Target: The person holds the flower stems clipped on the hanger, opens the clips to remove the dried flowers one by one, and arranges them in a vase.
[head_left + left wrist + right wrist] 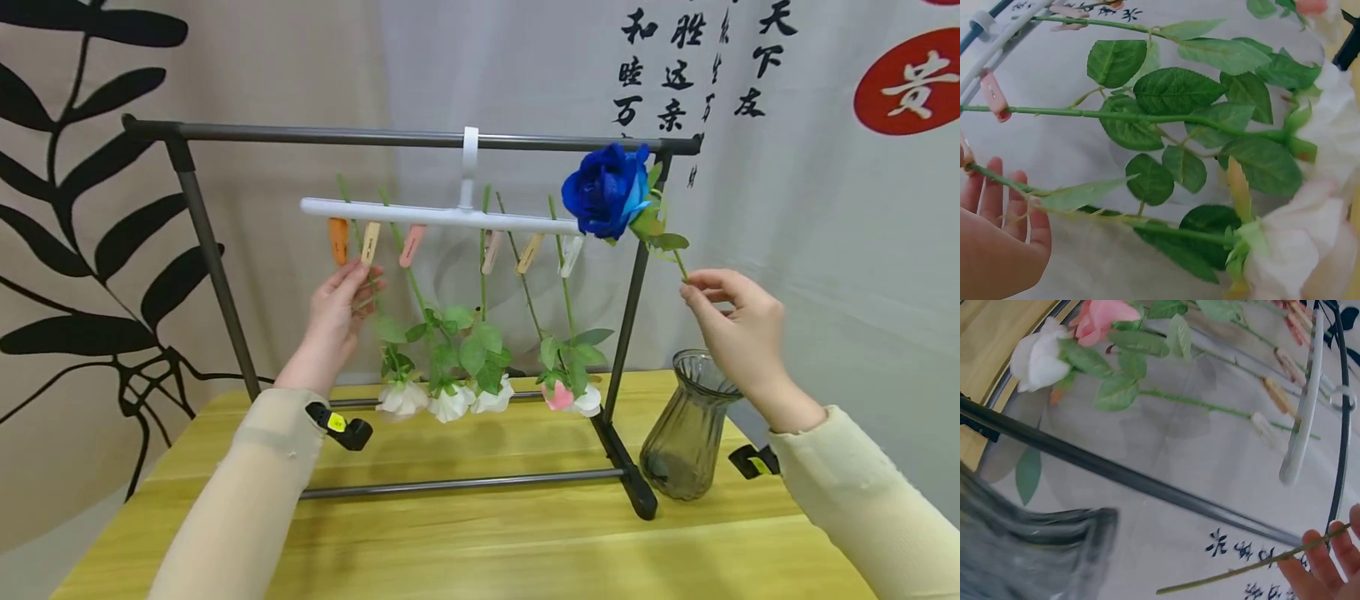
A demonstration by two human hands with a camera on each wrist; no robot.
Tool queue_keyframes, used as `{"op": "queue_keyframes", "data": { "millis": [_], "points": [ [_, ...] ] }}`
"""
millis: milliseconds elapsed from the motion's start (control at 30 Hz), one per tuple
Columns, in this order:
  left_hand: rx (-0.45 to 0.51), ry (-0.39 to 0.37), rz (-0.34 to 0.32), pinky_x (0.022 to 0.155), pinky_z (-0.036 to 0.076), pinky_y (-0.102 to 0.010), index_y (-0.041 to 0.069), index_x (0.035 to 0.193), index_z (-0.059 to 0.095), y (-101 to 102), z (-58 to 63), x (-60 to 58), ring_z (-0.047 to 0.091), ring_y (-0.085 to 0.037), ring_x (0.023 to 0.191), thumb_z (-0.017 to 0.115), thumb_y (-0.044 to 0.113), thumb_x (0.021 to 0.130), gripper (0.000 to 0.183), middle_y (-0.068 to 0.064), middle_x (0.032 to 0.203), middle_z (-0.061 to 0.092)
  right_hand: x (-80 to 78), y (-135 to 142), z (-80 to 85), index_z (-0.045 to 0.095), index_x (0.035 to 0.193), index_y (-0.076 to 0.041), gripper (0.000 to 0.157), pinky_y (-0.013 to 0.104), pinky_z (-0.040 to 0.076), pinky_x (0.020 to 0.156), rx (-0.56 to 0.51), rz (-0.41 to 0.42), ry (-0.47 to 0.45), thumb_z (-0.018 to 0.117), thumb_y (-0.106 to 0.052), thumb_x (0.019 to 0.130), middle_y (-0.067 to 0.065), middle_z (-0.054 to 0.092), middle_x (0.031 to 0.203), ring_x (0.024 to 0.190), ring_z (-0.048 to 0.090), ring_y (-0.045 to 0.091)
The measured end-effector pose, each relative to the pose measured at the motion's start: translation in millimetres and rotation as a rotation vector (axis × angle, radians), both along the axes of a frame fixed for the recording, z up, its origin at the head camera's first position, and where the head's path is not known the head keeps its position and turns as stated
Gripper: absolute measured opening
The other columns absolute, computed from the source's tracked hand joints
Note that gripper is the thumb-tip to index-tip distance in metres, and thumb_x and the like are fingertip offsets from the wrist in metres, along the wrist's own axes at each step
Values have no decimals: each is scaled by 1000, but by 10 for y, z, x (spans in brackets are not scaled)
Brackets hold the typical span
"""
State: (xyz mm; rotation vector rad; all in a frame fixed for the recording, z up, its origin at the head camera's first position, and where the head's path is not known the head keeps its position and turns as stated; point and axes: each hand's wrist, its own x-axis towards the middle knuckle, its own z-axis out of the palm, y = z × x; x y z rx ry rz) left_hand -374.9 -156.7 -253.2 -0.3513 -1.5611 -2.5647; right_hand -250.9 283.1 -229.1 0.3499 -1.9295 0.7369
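My left hand pinches the lower end of a cream clothespin on a white hanger. That clothespin grips the stem of a white rose, which hangs head down; in the left wrist view, pale pink tinges its petals. Off to the right, my right hand holds a blue rose upright by its stem, thumb against fingers. Its bloom overlaps the hanger's right end in the head view. The stem's bare lower end sticks out past the fingers in the right wrist view.
A dark metal rack stands on the wooden table and carries the hanger. Several more roses, white and one pink, hang from clothespins. Beside the rack's right foot stands a ribbed glass vase. Behind is a printed curtain.
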Motion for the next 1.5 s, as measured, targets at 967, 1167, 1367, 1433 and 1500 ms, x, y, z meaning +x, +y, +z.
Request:
{"op": "queue_keyframes", "data": {
  "millis": [967, 1167, 1367, 1433, 1500],
  "points": [
    [-32, 48, -22, 72, 44, -24, 14, 104, 68, -5, 23, 65, 67, -13, 77, 62, 27, 96, 16, 1, 91, 68, 14, 651, -682, 68, 105, 0, 24, 33, 50, 72, 35, -125, -474, 62, -21, 96, 18, 68, 95, 82, 64, 21],
    [-49, 51, -19, 71, 44, -24, 14, 105, 67, -3, 4, 81, 67, -12, 75, 63, 28, 96, 18, 1, 90, 68, 28, 685, -747, 69, 99, 1, 24, 58, 42, 79, 105, -150, -486, 63, -21, 95, 24, 63, 109, 100, 57, 42],
    [-50, 59, -22, 72, 45, -24, 14, 104, 68, 1, 2, 94, 68, -12, 75, 63, 29, 96, 18, 1, 90, 68, 48, 700, -775, 71, 99, 0, 24, 58, 41, 79, 110, -151, -509, 64, -22, 95, 25, 59, 114, 104, 53, 44],
    [-56, 60, -20, 73, 46, -25, 14, 104, 67, 2, 2, 98, 67, -13, 75, 63, 29, 96, 18, 1, 90, 67, 58, 698, -775, 71, 100, -1, 24, 57, 41, 77, 105, -157, -521, 63, -23, 95, 25, 58, 116, 104, 53, 43],
    [-58, 60, -18, 74, 46, -25, 14, 104, 67, 3, 2, 105, 67, -13, 75, 63, 29, 96, 18, 1, 90, 67, 67, 691, -772, 71, 101, -1, 24, 55, 41, 76, 102, -161, -529, 62, -23, 96, 24, 58, 117, 104, 54, 42]
  ]
}}
